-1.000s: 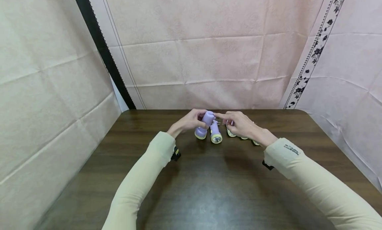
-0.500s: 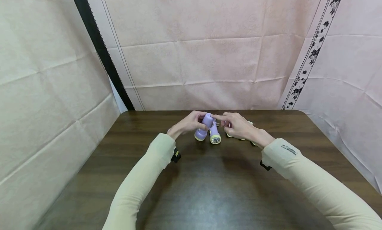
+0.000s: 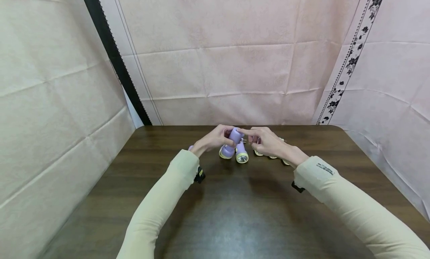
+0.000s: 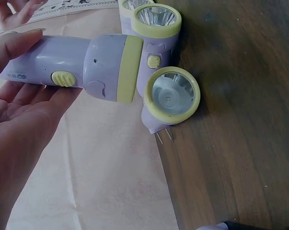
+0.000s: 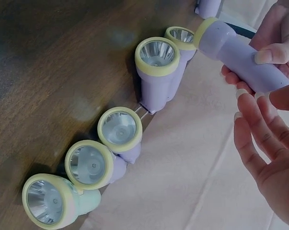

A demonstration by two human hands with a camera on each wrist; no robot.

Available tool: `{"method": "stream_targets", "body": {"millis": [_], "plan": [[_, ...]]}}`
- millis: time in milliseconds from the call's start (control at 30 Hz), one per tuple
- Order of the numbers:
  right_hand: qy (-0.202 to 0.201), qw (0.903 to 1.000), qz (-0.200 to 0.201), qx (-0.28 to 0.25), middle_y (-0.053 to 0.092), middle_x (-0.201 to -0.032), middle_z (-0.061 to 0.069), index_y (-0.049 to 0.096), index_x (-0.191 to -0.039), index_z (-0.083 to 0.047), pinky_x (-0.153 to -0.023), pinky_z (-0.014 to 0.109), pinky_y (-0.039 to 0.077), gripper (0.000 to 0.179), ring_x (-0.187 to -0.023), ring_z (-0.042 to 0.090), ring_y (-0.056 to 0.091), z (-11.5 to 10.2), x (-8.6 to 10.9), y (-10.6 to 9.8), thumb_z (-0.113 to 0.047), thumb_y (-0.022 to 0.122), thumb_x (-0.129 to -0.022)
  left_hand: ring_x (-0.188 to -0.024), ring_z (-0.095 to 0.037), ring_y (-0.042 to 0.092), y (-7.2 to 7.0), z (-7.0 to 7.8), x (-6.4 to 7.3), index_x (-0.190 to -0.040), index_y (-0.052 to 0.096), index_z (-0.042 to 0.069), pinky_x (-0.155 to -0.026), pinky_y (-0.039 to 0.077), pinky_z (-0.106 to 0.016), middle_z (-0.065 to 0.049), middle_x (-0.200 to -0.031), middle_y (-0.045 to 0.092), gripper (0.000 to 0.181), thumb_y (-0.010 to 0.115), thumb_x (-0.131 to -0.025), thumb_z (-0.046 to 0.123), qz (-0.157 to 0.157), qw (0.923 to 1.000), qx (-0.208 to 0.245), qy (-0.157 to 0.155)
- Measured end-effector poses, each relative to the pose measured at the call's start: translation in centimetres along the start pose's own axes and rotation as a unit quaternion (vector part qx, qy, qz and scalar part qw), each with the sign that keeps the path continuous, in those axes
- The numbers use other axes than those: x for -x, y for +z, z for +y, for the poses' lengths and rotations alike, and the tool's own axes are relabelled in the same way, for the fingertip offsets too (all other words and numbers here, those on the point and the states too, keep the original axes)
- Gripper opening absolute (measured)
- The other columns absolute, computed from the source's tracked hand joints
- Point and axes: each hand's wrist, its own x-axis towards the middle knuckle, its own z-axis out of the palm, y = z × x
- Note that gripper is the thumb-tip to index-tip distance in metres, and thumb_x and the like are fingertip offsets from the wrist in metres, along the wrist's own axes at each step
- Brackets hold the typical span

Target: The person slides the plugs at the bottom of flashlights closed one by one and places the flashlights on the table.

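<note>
My left hand [image 3: 216, 137] holds a purple flashlight [image 4: 60, 57] with a yellow rim and a ribbed yellow switch, thumb on one side and fingers under it. Its lens end tilts down toward the table. My right hand [image 3: 268, 141] reaches to the tail of this flashlight with the index finger extended; its other fingers are bent and hold nothing. Close below the held flashlight, another purple flashlight [image 3: 242, 154] lies with its lens facing me. Beside it, nearer the right hand, are more purple flashlights [image 5: 120, 129] and a mint-green flashlight [image 5: 48, 201].
A dark wooden table [image 3: 228, 214] spreads out before me, with the flashlights near its far edge. Another purple thing [image 3: 190, 147] shows behind my left wrist. Pale patterned cloth [image 3: 235, 65] hangs behind the table and at both sides.
Both hands keep nearly the same pose around the held flashlight. The right hand has shifted slightly left, its index finger staying at the tail.
</note>
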Motion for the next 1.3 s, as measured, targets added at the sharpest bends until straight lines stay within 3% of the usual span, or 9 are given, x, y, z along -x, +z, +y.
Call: {"method": "stream_targets", "body": {"millis": [100,267,367,467,600,700,833,967,1300], "plan": [[0.004,1.0000,-0.008,0.005,0.061,-0.084,0.004,0.052,-0.140,-0.018,-0.062,0.025,0.047,0.066,-0.070,0.013,0.055,-0.1,-0.2,0.0,0.005,0.054,-0.078,-0.092,-0.018,0.062,-0.2,0.1,0.2,-0.119,0.060,0.001,-0.083,0.051,-0.031,-0.016,-0.105,0.066,0.042,0.066,-0.079,-0.007,0.002,0.9999,-0.009,-0.008],[0.021,0.9992,-0.026,0.023,0.065,-0.086,0.002,0.041,-0.147,-0.019,-0.064,0.027,0.049,0.072,-0.070,0.010,0.059,-0.4,-0.5,-0.3,0.002,0.057,-0.080,-0.091,-0.019,0.062,-1.4,1.1,0.8,-0.114,0.058,0.001,-0.078,0.052,-0.029,-0.014,-0.106,0.066,0.039,0.073,-0.078,0.002,0.043,0.9916,-0.114,-0.043],[0.047,0.9974,-0.037,0.039,0.066,-0.087,0.002,0.036,-0.150,-0.020,-0.065,0.028,0.049,0.075,-0.072,0.011,0.062,-0.4,-0.4,-0.7,-0.001,0.057,-0.081,-0.088,-0.022,0.062,-1.8,1.6,1.2,-0.112,0.055,0.001,-0.074,0.053,-0.030,-0.015,-0.104,0.065,0.042,0.076,-0.076,0.009,0.097,0.9701,-0.204,-0.090],[0.073,0.9951,-0.045,0.049,0.065,-0.088,0.001,0.036,-0.150,-0.020,-0.065,0.028,0.048,0.073,-0.074,0.011,0.064,-0.3,0.0,-1.0,-0.004,0.056,-0.081,-0.085,-0.025,0.062,-1.8,1.4,1.4,-0.111,0.052,0.002,-0.071,0.054,-0.033,-0.015,-0.101,0.063,0.044,0.077,-0.076,0.015,0.141,0.9393,-0.272,-0.155],[0.084,0.9931,-0.053,0.063,0.066,-0.088,-0.001,0.039,-0.148,-0.018,-0.066,0.029,0.048,0.069,-0.075,0.009,0.063,0.0,0.2,-1.0,-0.006,0.057,-0.082,-0.093,-0.029,0.061,-1.6,0.9,1.7,-0.122,0.047,0.002,-0.076,0.053,-0.039,-0.016,-0.108,0.059,0.057,0.076,-0.077,0.020,0.164,0.9006,-0.326,-0.236],[0.076,0.9935,-0.050,0.069,0.066,-0.089,0.000,0.046,-0.143,-0.015,-0.067,0.030,0.048,0.063,-0.074,0.011,0.062,0.1,0.1,-0.8,-0.006,0.058,-0.082,-0.097,-0.031,0.059,-1.6,0.5,2.0,-0.123,0.047,0.002,-0.079,0.052,-0.042,-0.016,-0.111,0.058,0.059,0.076,-0.076,0.021,0.160,0.8822,-0.351,-0.270],[0.068,0.9942,-0.038,0.074,0.067,-0.088,0.000,0.061,-0.125,-0.011,-0.067,0.031,0.048,0.044,-0.075,0.013,0.060,0.2,0.0,-0.8,-0.007,0.059,-0.082,-0.086,-0.028,0.061,-1.9,0.0,2.2,-0.105,0.057,0.002,-0.070,0.052,-0.037,-0.015,-0.100,0.061,0.040,0.076,-0.074,0.020,0.139,0.8714,-0.375,-0.284],[0.065,0.9941,-0.031,0.082,0.067,-0.089,0.001,0.069,-0.105,-0.010,-0.066,0.031,0.047,0.027,-0.075,0.013,0.059,0.3,0.0,-0.8,-0.008,0.059,-0.080,-0.078,-0.025,0.061,-2.1,-0.6,2.2,-0.098,0.060,0.004,-0.062,0.050,-0.033,-0.013,-0.093,0.062,0.031,0.076,-0.074,0.018,0.126,0.8674,-0.382,-0.292],[0.057,0.9948,-0.030,0.079,0.065,-0.094,0.002,0.070,-0.101,-0.011,-0.065,0.030,0.047,0.024,-0.075,0.015,0.059,-0.1,0.0,-0.1,-0.007,0.059,-0.080,-0.084,-0.027,0.059,-1.4,-2.4,2.4,-0.101,0.062,0.006,-0.071,0.049,-0.036,-0.013,-0.103,0.061,0.032,0.076,-0.076,0.019,0.114,0.8517,-0.401,-0.317]]}}
